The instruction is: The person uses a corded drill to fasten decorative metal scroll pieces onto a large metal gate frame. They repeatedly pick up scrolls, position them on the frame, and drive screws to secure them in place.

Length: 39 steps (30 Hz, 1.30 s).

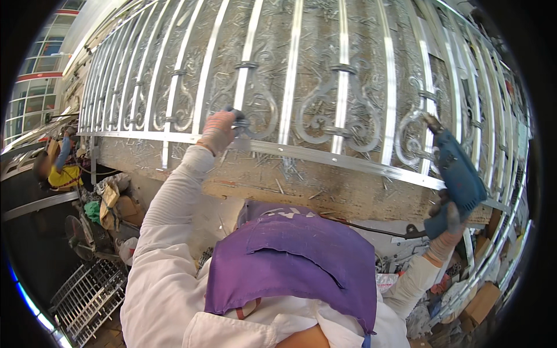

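My left hand (pixel 219 131), in a striped glove with dark fingertips, is closed at the lower end of a grey metal scroll ornament (pixel 271 107) beside an upright bar. The fingers partly hide the spot they grip. My right hand (pixel 448 219) is wrapped round the handle of a blue power drill (pixel 460 168). The drill's chuck and tip point up and left, close to another scroll ornament (pixel 400 139) on the right. Both ornaments belong to a silvery metal railing panel with upright bars and a long bottom rail (pixel 296 152).
The panel lies on a worn wooden bench (pixel 249 180) strewn with metal shavings. A black cable (pixel 377 233) runs from the drill along the bench's near edge. Metal lengths and cardboard (pixel 480 303) are at the right. A fan (pixel 78 236), a metal grille (pixel 87 296) and another person (pixel 62 174) are at the left.
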Each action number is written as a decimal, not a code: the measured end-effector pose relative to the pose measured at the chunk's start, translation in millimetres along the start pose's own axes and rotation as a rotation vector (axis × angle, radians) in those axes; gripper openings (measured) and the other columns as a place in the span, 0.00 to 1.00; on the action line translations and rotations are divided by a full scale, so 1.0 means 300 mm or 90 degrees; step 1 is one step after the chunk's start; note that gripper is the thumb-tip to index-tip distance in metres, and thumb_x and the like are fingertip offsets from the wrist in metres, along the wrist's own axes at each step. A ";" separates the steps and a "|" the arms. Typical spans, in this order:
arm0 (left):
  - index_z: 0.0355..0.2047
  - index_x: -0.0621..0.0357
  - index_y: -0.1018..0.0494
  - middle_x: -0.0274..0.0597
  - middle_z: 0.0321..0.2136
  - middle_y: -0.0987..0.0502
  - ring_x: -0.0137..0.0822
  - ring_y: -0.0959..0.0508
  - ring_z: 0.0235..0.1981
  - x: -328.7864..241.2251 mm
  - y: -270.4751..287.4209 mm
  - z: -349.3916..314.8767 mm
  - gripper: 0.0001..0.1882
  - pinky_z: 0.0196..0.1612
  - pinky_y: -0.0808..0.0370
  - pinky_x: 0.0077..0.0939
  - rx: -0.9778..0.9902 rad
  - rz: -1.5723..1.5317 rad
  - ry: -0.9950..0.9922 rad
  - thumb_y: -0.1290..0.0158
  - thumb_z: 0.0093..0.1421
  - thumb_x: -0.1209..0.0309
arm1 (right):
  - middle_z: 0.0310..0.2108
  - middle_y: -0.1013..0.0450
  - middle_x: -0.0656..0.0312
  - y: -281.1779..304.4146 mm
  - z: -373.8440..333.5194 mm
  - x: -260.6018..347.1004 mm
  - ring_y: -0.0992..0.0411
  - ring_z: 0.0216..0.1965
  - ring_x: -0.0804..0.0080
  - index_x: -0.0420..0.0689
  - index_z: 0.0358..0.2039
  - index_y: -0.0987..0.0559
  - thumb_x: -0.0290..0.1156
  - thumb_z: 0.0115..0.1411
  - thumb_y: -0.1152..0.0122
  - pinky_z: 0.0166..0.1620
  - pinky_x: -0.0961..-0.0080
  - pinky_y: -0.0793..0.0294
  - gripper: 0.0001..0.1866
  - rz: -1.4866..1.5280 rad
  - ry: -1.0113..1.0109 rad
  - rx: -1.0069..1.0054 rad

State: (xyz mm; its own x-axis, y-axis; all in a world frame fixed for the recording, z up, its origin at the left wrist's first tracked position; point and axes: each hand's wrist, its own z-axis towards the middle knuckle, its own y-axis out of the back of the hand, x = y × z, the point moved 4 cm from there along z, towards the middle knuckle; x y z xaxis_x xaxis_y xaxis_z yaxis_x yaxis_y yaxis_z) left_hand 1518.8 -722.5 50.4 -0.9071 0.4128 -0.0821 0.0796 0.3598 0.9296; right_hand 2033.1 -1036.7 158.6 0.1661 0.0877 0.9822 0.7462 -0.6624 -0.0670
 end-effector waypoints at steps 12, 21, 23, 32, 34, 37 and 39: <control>0.56 0.51 0.25 0.47 0.55 0.24 0.46 0.22 0.54 -0.421 0.189 0.274 0.21 0.59 0.26 0.41 -0.062 -0.119 -0.230 0.39 0.65 0.58 | 0.35 0.19 0.56 -0.335 -0.025 -0.049 0.22 0.27 0.72 0.38 0.54 0.26 0.32 0.56 0.29 0.31 0.74 0.20 0.27 -0.135 -0.183 0.130; 0.57 0.41 0.22 0.45 0.50 0.21 0.52 0.20 0.50 -0.777 0.112 0.677 0.24 0.54 0.24 0.47 -0.098 -0.029 -0.261 0.36 0.59 0.58 | 0.33 0.20 0.59 -0.434 -0.061 -0.052 0.22 0.27 0.76 0.38 0.59 0.30 0.31 0.58 0.28 0.32 0.77 0.21 0.31 -0.233 -0.208 0.123; 0.55 0.41 0.21 0.45 0.49 0.20 0.51 0.19 0.50 -0.763 0.077 0.693 0.22 0.53 0.23 0.47 -0.119 -0.060 -0.278 0.37 0.60 0.57 | 0.35 0.20 0.58 -0.447 -0.077 -0.032 0.22 0.28 0.75 0.38 0.59 0.30 0.30 0.58 0.28 0.32 0.76 0.21 0.31 -0.281 -0.200 0.119; 0.48 0.45 0.18 0.47 0.47 0.19 0.53 0.18 0.47 -0.765 0.043 0.744 0.14 0.50 0.21 0.47 -0.153 -0.106 -0.284 0.42 0.61 0.67 | 0.36 0.20 0.57 -0.466 -0.070 -0.043 0.21 0.29 0.73 0.38 0.61 0.33 0.32 0.59 0.29 0.33 0.75 0.20 0.33 -0.419 -0.140 0.106; 0.45 0.50 0.17 0.50 0.45 0.18 0.53 0.17 0.48 -0.781 0.068 0.716 0.14 0.51 0.22 0.48 -0.151 -0.123 -0.306 0.43 0.58 0.73 | 0.37 0.20 0.57 -0.458 -0.079 -0.033 0.21 0.29 0.74 0.39 0.62 0.33 0.32 0.59 0.29 0.33 0.75 0.20 0.33 -0.340 -0.196 0.094; 0.45 0.52 0.17 0.50 0.47 0.19 0.53 0.17 0.49 -0.771 0.062 0.721 0.14 0.51 0.22 0.47 -0.147 -0.110 -0.304 0.43 0.58 0.73 | 0.38 0.20 0.57 -0.500 -0.086 -0.011 0.21 0.29 0.74 0.40 0.62 0.33 0.32 0.59 0.29 0.34 0.75 0.19 0.34 -0.278 -0.217 0.082; 0.47 0.44 0.18 0.48 0.46 0.19 0.53 0.18 0.47 -0.769 0.046 0.725 0.15 0.51 0.22 0.48 -0.165 -0.096 -0.295 0.42 0.60 0.70 | 0.38 0.20 0.57 -0.518 -0.091 -0.005 0.21 0.29 0.74 0.41 0.62 0.33 0.32 0.59 0.29 0.34 0.75 0.19 0.33 -0.291 -0.215 0.079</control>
State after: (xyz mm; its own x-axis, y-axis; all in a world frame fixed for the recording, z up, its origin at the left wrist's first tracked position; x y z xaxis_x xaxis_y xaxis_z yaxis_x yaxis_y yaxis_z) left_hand 1819.1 -630.8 4.1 -0.6186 0.7191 -0.3165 -0.1945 0.2501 0.9485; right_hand 1899.2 -954.2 172.4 -0.0094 0.5901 0.8073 0.8572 -0.4110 0.3104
